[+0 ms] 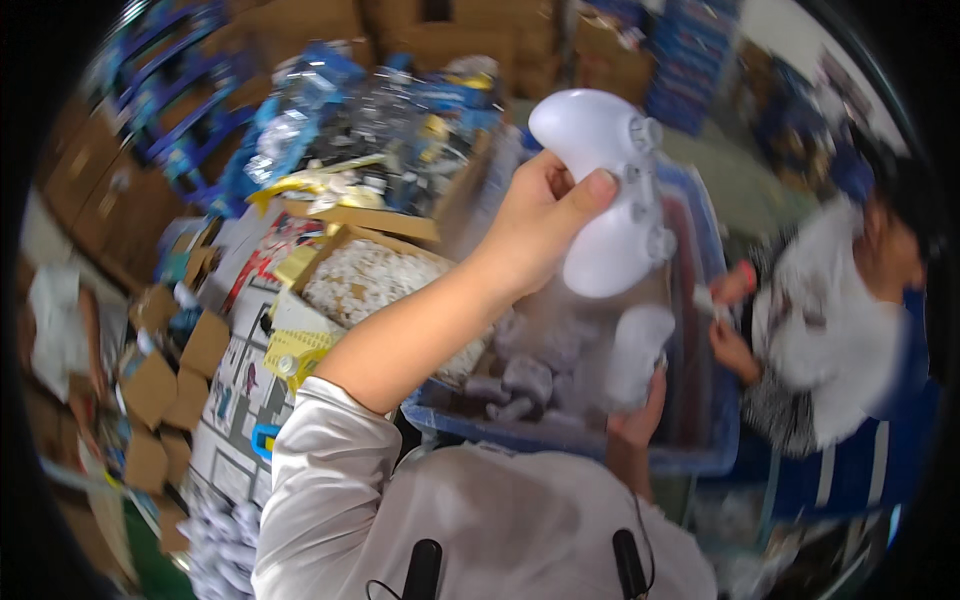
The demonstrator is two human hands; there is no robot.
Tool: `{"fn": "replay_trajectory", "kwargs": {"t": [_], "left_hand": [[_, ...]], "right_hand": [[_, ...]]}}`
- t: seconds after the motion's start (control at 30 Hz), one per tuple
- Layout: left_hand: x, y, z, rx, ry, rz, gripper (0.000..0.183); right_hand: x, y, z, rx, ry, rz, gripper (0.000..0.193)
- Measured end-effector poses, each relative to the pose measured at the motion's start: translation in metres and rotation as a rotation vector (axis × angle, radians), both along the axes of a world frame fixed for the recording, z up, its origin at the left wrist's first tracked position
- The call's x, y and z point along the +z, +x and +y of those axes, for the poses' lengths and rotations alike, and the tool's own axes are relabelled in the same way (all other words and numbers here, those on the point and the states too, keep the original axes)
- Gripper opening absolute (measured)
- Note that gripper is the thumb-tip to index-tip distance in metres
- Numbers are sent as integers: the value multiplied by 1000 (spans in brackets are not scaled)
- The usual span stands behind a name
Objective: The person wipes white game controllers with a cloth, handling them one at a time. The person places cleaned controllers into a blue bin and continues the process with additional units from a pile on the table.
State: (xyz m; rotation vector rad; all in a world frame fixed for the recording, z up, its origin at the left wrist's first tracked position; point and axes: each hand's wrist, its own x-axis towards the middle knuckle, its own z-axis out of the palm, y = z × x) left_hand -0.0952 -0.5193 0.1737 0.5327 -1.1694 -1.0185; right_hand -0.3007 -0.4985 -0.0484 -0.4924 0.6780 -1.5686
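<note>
My left hand [545,225] is raised with a white game controller [600,190] gripped between thumb and fingers. The controller's face with its thumbsticks points to the right, and its smooth back is toward the left. Lower and to the right, my right hand [640,415] is closed around a second white game controller [632,365], which is smeared by motion. Both hands are over a blue plastic bin [715,400]. Several whitish controllers [530,380] lie inside the bin, partly hidden by my left arm.
Left of the bin, a cardboard box [370,285] holds many small white parts. Behind it a large carton [385,150] is heaped with plastic bags and dark pieces. More white controllers [220,540] pile up at lower left. A co-worker [820,320] is close on the right, another person [65,330] far left.
</note>
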Motion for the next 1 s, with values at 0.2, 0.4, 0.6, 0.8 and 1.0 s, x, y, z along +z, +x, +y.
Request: {"fn": "replay_trajectory", "kwargs": {"t": [0.2, 0.4, 0.6, 0.8, 1.0], "left_hand": [[-81, -49, -35, -347, 299, 155, 47], [-122, -99, -42, -612, 531, 231, 47], [-151, -128, -45, -757, 640, 232, 61], [-162, -142, -49, -733, 738, 267, 64], [-170, -154, -55, -653, 759, 142, 60]], "right_hand": [[19, -34, 24, -92, -26, 18, 36], [10, -77, 50, -276, 42, 24, 36], [6, -103, 59, -425, 75, 78, 38], [19, -105, 51, -520, 134, 103, 39], [11, -114, 47, -421, 76, 34, 33]]}}
